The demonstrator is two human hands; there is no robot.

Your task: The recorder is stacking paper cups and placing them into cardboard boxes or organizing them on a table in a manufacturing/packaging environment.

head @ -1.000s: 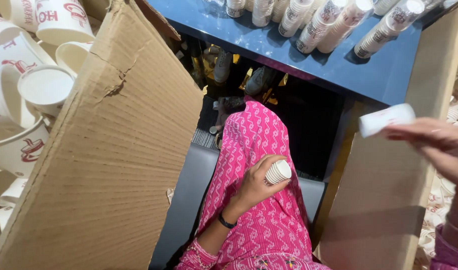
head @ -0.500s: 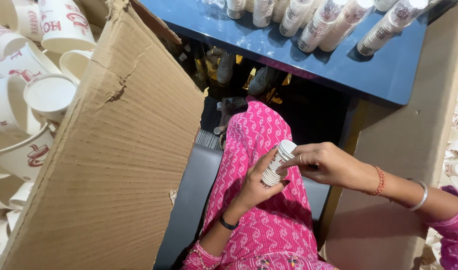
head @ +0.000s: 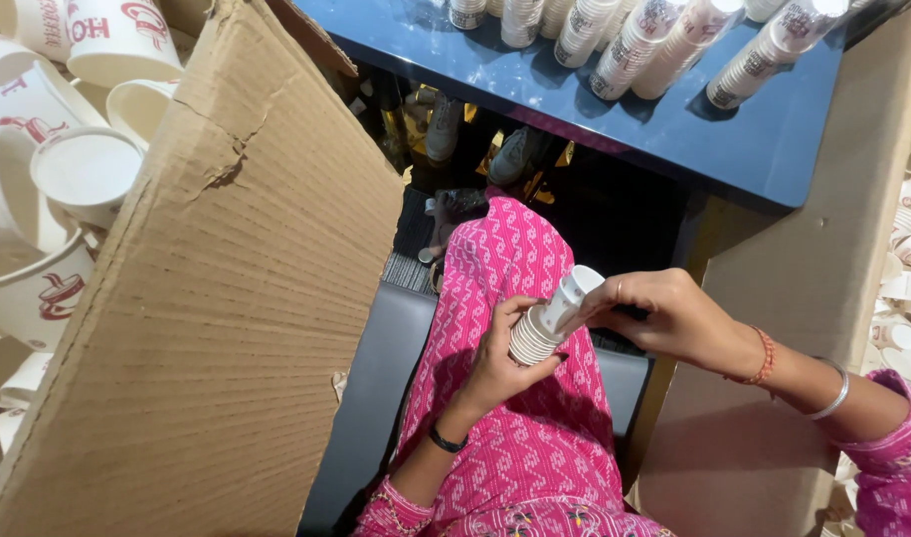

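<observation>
left hand (head: 500,363): I see it curled around the lower, rim end of a short stack of white paper cups (head: 547,320), held over the pink-clad lap
right hand (head: 664,320): I see its fingertips pinching the top of that stack, meeting the left hand there
cardboard flap (head: 217,298): just left of the left hand, loose cups (head: 68,149) beyond it
blue table (head: 615,109): above both hands, bearing rows of stacked cups (head: 635,40)

the left hand (head: 500,363) hides part of the cup stack (head: 553,318). cup rows (head: 664,40) on the counter (head: 674,129) are cut off at the top edge. box cups' (head: 68,149) prints are partly hidden.
</observation>
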